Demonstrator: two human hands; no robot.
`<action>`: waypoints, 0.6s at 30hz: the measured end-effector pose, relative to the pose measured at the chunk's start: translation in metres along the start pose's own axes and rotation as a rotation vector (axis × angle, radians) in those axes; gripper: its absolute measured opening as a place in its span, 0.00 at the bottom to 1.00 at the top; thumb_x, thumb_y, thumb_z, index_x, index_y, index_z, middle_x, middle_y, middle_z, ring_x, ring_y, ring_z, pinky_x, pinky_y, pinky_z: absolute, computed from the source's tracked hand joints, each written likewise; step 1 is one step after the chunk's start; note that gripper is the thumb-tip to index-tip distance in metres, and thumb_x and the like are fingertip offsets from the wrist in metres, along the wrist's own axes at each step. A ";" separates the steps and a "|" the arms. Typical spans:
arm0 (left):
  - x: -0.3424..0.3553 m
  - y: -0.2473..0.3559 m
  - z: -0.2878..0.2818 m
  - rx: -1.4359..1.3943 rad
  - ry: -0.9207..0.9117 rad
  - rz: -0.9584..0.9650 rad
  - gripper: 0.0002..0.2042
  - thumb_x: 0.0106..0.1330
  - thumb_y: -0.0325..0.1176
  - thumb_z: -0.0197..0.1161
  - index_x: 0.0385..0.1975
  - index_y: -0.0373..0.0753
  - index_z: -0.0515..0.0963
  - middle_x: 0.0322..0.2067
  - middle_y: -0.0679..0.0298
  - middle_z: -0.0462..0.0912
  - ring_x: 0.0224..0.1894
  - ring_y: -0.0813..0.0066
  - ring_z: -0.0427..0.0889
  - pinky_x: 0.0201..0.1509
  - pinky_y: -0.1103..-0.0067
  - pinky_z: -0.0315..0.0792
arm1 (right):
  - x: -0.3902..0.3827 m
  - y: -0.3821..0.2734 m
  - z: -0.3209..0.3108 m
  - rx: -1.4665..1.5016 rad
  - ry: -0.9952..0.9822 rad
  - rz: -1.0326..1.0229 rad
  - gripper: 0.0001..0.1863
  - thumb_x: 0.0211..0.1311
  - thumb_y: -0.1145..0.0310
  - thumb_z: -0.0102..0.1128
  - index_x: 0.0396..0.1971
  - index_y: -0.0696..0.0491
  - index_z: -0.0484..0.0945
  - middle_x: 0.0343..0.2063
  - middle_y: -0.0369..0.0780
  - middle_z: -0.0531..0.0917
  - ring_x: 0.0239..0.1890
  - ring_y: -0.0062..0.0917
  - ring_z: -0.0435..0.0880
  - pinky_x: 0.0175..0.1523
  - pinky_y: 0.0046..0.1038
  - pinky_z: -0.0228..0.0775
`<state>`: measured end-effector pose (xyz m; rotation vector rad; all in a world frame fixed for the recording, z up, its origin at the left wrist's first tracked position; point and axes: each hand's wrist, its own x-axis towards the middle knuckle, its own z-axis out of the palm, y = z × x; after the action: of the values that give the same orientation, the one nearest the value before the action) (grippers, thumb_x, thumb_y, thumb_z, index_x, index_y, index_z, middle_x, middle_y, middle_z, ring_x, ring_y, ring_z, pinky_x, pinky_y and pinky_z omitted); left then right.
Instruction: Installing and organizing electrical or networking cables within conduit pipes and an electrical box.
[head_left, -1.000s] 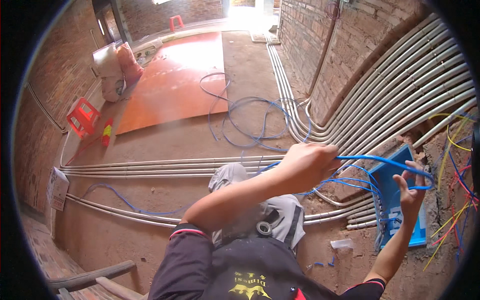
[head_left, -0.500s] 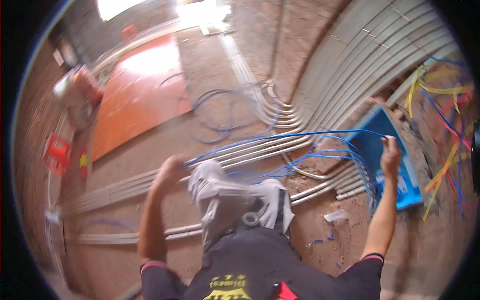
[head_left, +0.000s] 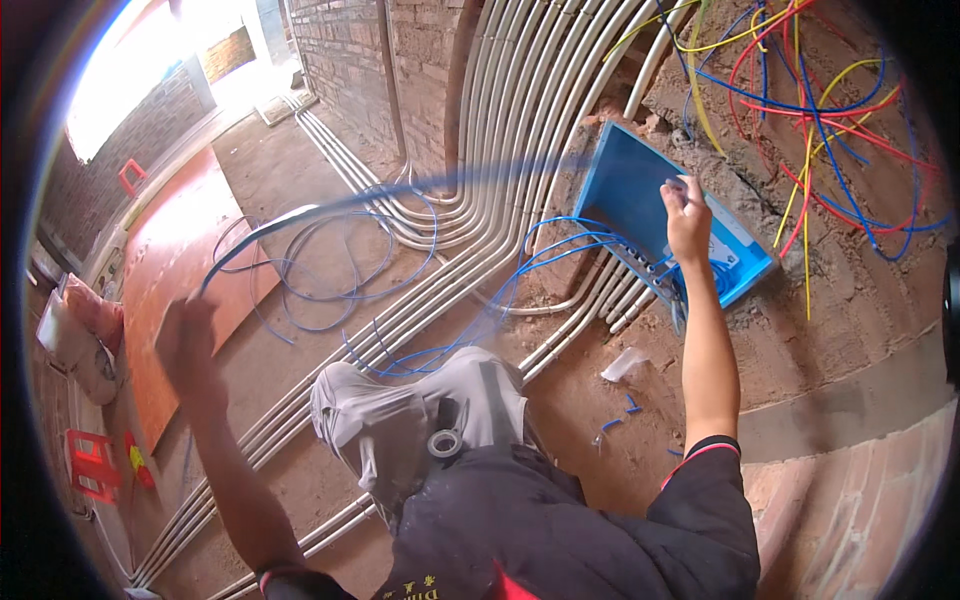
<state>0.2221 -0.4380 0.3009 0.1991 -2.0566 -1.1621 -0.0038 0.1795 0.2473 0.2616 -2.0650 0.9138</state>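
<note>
Leftmost, well apart from the blue box (head_left: pixel 620 185), a red stool (head_left: pixel 92 465) stands near an orange board (head_left: pixel 185 240). Also well left of the box, the left hand (head_left: pixel 187 345), blurred, has its grip closed on a blue cable (head_left: pixel 430 183), which arches toward the box. Loose blue loops (head_left: pixel 436 225) lie left of the box, below this arch; pale conduits (head_left: pixel 505 110) run just beside it. Before the box, the right hand (head_left: pixel 687 215) is raised, fingers curled; whether its grip holds the cable cannot be told. Right of the box, coloured wires (head_left: pixel 812 113) tangle.
</note>
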 end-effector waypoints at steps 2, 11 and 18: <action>0.012 0.057 0.060 -0.018 -0.144 0.151 0.10 0.74 0.33 0.58 0.37 0.34 0.81 0.29 0.70 0.78 0.33 0.84 0.72 0.37 0.82 0.67 | -0.009 0.024 -0.005 0.020 -0.028 0.029 0.11 0.66 0.70 0.67 0.45 0.57 0.79 0.30 0.40 0.83 0.33 0.27 0.82 0.40 0.30 0.75; 0.026 0.226 0.249 -0.574 -0.421 0.270 0.15 0.72 0.40 0.64 0.35 0.32 0.85 0.19 0.69 0.75 0.24 0.83 0.68 0.29 0.77 0.65 | 0.045 -0.097 -0.024 0.933 0.330 -0.095 0.12 0.75 0.63 0.56 0.45 0.57 0.75 0.25 0.34 0.78 0.28 0.17 0.74 0.41 0.23 0.69; 0.033 0.184 0.234 -0.298 -0.489 0.264 0.14 0.70 0.39 0.66 0.33 0.31 0.84 0.18 0.69 0.75 0.23 0.85 0.69 0.27 0.80 0.64 | 0.011 0.019 -0.036 0.600 0.075 0.302 0.18 0.76 0.55 0.55 0.37 0.56 0.80 0.23 0.31 0.76 0.28 0.16 0.74 0.38 0.22 0.67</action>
<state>0.0812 -0.1902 0.3927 -0.5348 -2.1907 -1.4263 0.0022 0.2191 0.2599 0.2256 -1.7427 1.6973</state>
